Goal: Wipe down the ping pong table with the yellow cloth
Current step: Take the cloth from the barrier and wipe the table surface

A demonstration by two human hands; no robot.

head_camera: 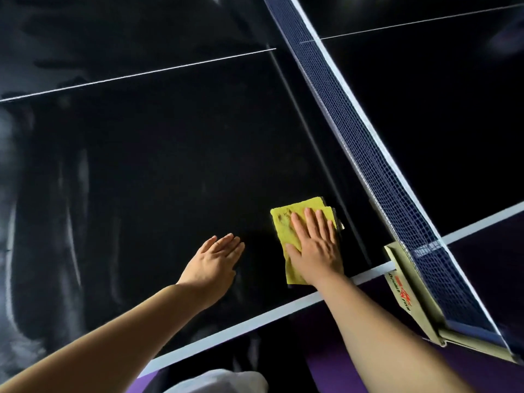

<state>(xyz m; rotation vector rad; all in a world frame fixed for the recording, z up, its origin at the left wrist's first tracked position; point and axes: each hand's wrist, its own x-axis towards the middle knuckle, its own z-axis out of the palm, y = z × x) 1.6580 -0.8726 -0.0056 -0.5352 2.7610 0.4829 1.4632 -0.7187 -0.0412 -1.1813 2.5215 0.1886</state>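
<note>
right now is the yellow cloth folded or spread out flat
Folded: the yellow cloth shows stacked edges at its far corner, under the flat right hand.

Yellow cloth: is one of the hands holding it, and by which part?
Nothing is gripped. The right hand presses flat on the yellow cloth, over its near right part; the left hand, also flat, is beside the cloth.

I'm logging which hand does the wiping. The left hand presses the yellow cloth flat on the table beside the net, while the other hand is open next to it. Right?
Not quite. It is the right hand that presses the yellow cloth flat on the table beside the net. The left hand is the open one next to it, as the head view shows.
</note>
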